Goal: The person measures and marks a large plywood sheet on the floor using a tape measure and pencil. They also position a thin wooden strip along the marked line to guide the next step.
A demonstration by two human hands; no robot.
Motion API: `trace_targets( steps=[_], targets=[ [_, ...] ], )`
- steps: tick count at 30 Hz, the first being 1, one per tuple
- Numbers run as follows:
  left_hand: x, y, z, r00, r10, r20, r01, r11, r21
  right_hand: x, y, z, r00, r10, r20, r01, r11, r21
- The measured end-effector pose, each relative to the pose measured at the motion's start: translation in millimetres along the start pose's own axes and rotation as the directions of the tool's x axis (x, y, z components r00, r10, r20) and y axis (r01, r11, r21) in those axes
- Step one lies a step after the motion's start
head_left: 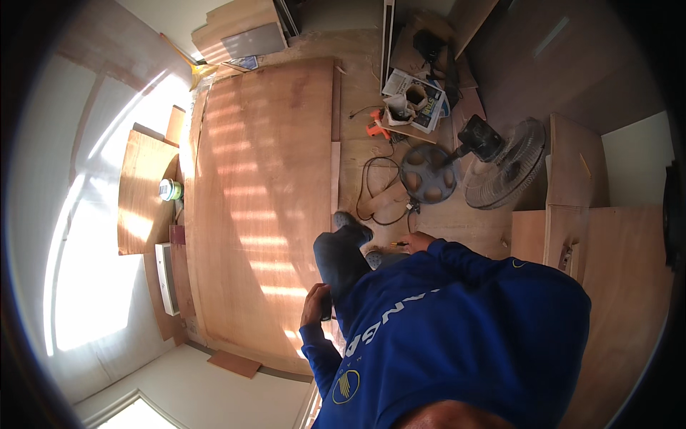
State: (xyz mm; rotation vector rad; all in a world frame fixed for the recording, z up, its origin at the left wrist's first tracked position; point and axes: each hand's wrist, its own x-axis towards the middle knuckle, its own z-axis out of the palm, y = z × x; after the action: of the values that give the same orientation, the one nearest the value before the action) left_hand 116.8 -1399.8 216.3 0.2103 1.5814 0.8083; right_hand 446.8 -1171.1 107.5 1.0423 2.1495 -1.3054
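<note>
My left hand (pixel 314 303), beside my left thigh, is closed around a small dark object (pixel 326 309). Its kind is hidden by my fingers and leg. My right hand (pixel 420 242) is closed on a thin black-and-yellow stick-like tool (pixel 400 244), too small to name exactly. A large wooden sheet (pixel 264 179) lies to the left of my legs, with bands of sunlight across it. My left hand is close to that sheet's near right part, but I cannot tell whether they touch.
A standing fan (pixel 506 168) with a round black base (pixel 429 174) stands at the right. A black cable (pixel 366 187) loops on the floor near an orange power tool (pixel 376 124). Newspapers (pixel 431 107) lie beyond. Left are a wooden board (pixel 136 179) and a tub (pixel 170 189).
</note>
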Motion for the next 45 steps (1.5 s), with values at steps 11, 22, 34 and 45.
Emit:
trace_targets(
  steps=[11, 22, 34, 45],
  targets=[
    [231.8, 195.5, 83.2, 0.798, 0.065, 0.6, -0.509, 0.607, 0.611, 71.4, 67.0, -87.5, 0.983, 0.088, -0.163, 0.0, 0.878, 0.479],
    [399.4, 480.0, 115.7, 0.833, 0.149, 0.533, -0.434, 0.772, 0.464, 100.0, -48.1, -378.1, 0.973, 0.203, 0.107, -0.227, 0.925, 0.304],
    [513.1, 372.6, -45.4, 0.991, -0.119, -0.056, 0.13, 0.823, 0.553, 176.5, -112.0, -546.8, 0.979, 0.101, -0.176, -0.114, 0.991, -0.068],
    [434.3, 298.6, -65.8, 0.958, -0.072, -0.278, 0.207, 0.844, 0.495, 372.8, -53.4, -640.1, 0.963, -0.065, -0.263, 0.001, 0.971, -0.237]
  ],
)
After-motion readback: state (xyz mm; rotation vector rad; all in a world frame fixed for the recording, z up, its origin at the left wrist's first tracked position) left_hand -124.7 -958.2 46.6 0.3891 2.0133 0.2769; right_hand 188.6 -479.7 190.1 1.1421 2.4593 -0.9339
